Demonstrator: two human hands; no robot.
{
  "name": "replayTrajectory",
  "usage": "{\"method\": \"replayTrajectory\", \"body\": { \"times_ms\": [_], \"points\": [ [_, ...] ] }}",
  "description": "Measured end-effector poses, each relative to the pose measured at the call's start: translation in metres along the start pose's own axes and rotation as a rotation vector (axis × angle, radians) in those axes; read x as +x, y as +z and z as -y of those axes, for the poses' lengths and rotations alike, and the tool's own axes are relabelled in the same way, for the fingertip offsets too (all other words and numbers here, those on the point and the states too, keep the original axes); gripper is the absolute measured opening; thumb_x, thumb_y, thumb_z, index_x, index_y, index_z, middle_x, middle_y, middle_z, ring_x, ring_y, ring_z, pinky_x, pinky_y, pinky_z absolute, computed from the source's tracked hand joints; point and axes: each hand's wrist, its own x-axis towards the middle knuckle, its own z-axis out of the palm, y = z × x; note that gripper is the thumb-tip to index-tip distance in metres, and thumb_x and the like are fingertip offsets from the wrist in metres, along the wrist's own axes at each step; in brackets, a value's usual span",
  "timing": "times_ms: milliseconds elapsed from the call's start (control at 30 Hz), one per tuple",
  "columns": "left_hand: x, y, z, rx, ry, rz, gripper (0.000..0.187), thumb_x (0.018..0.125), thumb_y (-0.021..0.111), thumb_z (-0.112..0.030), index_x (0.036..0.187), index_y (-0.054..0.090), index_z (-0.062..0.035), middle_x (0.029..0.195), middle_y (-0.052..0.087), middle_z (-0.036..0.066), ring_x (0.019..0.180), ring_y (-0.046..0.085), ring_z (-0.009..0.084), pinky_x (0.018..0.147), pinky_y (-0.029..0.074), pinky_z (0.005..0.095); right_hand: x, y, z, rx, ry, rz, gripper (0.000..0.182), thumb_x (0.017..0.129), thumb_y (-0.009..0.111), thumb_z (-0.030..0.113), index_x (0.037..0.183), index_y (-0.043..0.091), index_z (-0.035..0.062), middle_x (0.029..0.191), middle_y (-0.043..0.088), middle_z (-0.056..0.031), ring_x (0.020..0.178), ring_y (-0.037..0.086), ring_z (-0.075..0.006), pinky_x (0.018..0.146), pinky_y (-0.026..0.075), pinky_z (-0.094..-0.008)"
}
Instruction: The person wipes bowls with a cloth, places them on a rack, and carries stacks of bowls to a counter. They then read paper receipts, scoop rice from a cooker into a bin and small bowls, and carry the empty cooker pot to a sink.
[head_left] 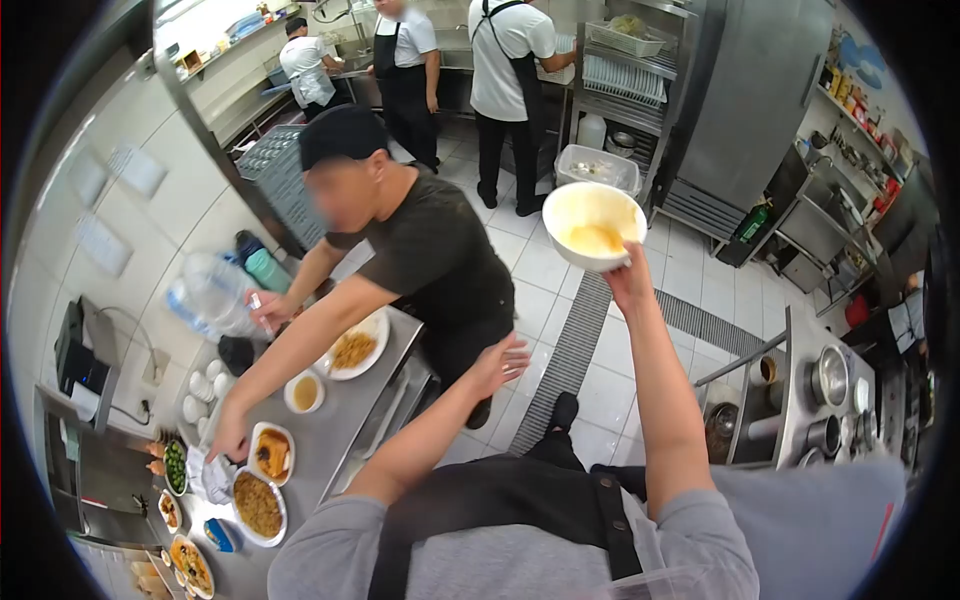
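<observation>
My right hand [630, 278] grips the rim of a white bowl [575, 245], held out over the floor, with some yellow liquid or residue at its bottom. Nothing is in my left hand [500, 365]; its fingers are apart, and it is raised beside the steel counter [345, 440]. On that counter stand a plate of noodle-like food [353, 350], a small bowl of yellowish liquid [304, 393], a dish with orange and yellow food [271, 452] and an oval dish of brown grainy food [258, 505].
A co-worker [430, 235] in a black cap leans over the counter, one arm stretched across the dishes. Three more people stand behind. A clear bin [600, 172] sits by the rack, a steel fridge [740, 110] beyond, and a stove with pots [830, 375] on the right.
</observation>
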Motion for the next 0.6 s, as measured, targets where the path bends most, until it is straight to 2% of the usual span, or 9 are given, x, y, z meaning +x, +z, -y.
{"method": "replayTrajectory", "body": {
  "times_ms": [33,100,167,200,233,267,333,400,600],
  "points": [
    [0.023,-0.024,0.010,0.141,0.029,0.006,0.061,0.092,0.061,-0.053,0.131,0.055,-0.0066,0.116,0.061,0.007,0.106,0.058,0.0190,0.095,0.044,0.0355,0.046,0.004,0.010,-0.021,0.026,-0.024,0.059,0.090,0.055,0.021,0.142,0.037,-0.0018,0.139,0.048,-0.0163,0.129,0.047,-0.0284,0.109,0.038,-0.0406],
    [0.042,-0.069,0.030,0.355,-0.008,-0.172,0.041,0.093,0.065,-0.042,0.117,0.066,-0.0093,0.099,0.066,0.000,0.090,0.062,0.0093,0.082,0.049,0.0251,0.156,-0.003,0.014,-0.109,0.024,0.009,0.059,0.081,0.068,0.030,0.131,0.049,0.0056,0.121,0.057,-0.0118,0.108,0.056,-0.0235,0.093,0.048,-0.0383],
    [0.077,-0.196,0.128,0.716,0.122,-0.485,0.053,0.088,0.068,-0.047,0.115,0.066,-0.0022,0.107,0.069,0.014,0.091,0.067,0.0269,0.082,0.052,0.0391,0.255,0.015,0.017,-0.188,0.018,0.010,0.053,0.080,0.069,0.029,0.125,0.054,0.0065,0.111,0.060,-0.0102,0.099,0.059,-0.0229,0.085,0.049,-0.0372],
    [0.054,-0.231,0.153,1.158,-0.037,-0.664,0.062,0.085,0.066,-0.053,0.116,0.064,0.0012,0.110,0.069,0.019,0.099,0.067,0.0340,0.086,0.050,0.0446,0.311,0.025,0.011,-0.205,0.029,-0.029,0.052,0.080,0.068,0.031,0.124,0.055,0.0077,0.106,0.062,-0.0091,0.092,0.061,-0.0225,0.078,0.048,-0.0371],
    [0.019,-0.275,0.208,1.307,-0.212,-0.806,0.054,0.087,0.063,-0.046,0.119,0.064,-0.0027,0.110,0.068,0.021,0.100,0.066,0.0351,0.086,0.051,0.0444,0.356,0.038,0.009,-0.215,0.056,-0.007,0.052,0.080,0.068,0.031,0.124,0.055,0.0077,0.106,0.062,-0.0091,0.092,0.061,-0.0225,0.078,0.048,-0.0371],
    [-0.019,-0.258,0.202,1.435,-0.420,-0.924,0.046,0.089,0.060,-0.040,0.122,0.063,-0.0065,0.111,0.067,0.023,0.101,0.066,0.0362,0.087,0.052,0.0442,0.401,0.054,0.009,-0.286,0.131,0.009,0.055,0.079,0.067,0.033,0.126,0.054,0.0072,0.109,0.062,-0.0107,0.094,0.061,-0.0242,0.081,0.049,-0.0390],
    [-0.077,-0.238,0.229,0.913,-0.684,-0.977,0.044,0.090,0.058,-0.036,0.122,0.063,-0.0072,0.109,0.067,0.023,0.100,0.066,0.0369,0.086,0.052,0.0450,0.465,0.090,0.003,-0.375,0.227,0.050,0.057,0.079,0.067,0.034,0.128,0.052,0.0067,0.113,0.061,-0.0123,0.097,0.062,-0.0260,0.084,0.050,-0.0408],
    [-0.105,-0.186,0.240,0.723,-0.718,-1.031,0.041,0.091,0.056,-0.033,0.123,0.063,-0.0078,0.107,0.067,0.022,0.100,0.066,0.0375,0.085,0.052,0.0458,0.500,0.138,-0.008,-0.222,0.233,-0.015,0.061,0.084,0.068,0.029,0.132,0.048,-0.0037,0.126,0.057,-0.0185,0.105,0.063,-0.0349,0.086,0.054,-0.0508],
    [-0.089,-0.037,0.254,0.465,-0.695,-1.093,0.036,0.092,0.053,-0.026,0.122,0.062,-0.0087,0.101,0.067,0.021,0.098,0.065,0.0385,0.081,0.051,0.0475,0.604,0.242,-0.086,-0.077,0.271,-0.062,0.065,0.077,0.066,0.029,0.134,0.045,0.0039,0.127,0.056,-0.0169,0.111,0.061,-0.0349,0.093,0.050,-0.0527]
  ]
}}
